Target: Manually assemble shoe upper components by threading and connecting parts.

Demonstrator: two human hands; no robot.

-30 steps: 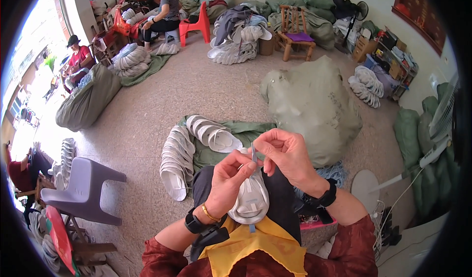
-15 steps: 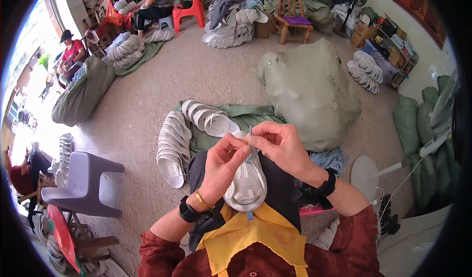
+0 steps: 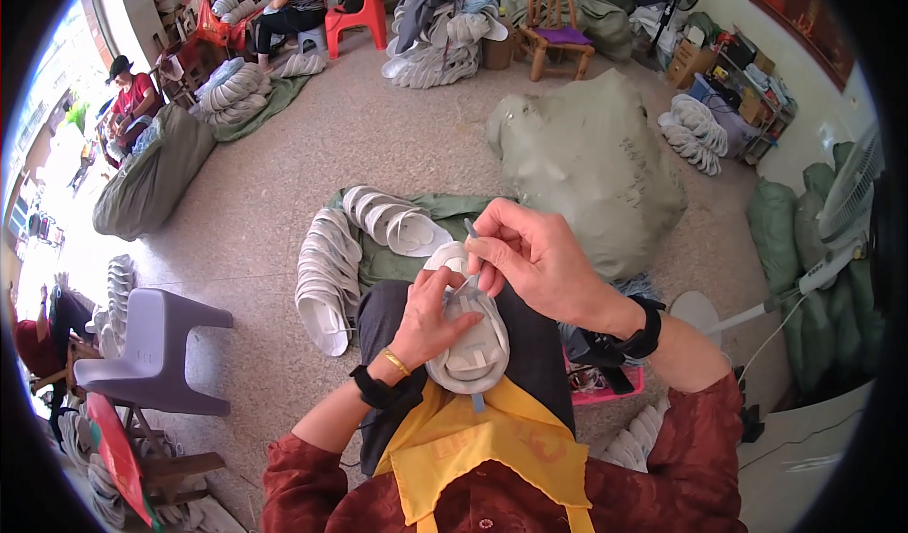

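Observation:
A white and grey shoe (image 3: 468,358) rests on my lap, its heel end with a blue-grey pull tab toward me. My left hand (image 3: 427,317) grips the shoe's side around the lacing area, thumb stretched across the tongue and fingers bent at the eyelets. Just above the shoe, my right hand (image 3: 530,257) is closed, pinching a thin grey stick-like piece (image 3: 470,228) whose upper end pokes out past the thumb. Whether that piece is a tool or a lace end I cannot tell; its lower part is hidden by the fingers.
Nested white shoes (image 3: 326,282) lie in rows on a green cloth (image 3: 383,261) beyond my knees. A big grey-green sack (image 3: 591,174) sits ahead right. A purple-grey stool (image 3: 156,353) is at left, a pink tray (image 3: 619,391) by my right thigh, a fan (image 3: 832,221) far right. Other people sit at far left.
Both hands were together above the shoe's front at the grey strand. My left hand has come down onto the shoe; the right has turned, still pinching a grey piece.

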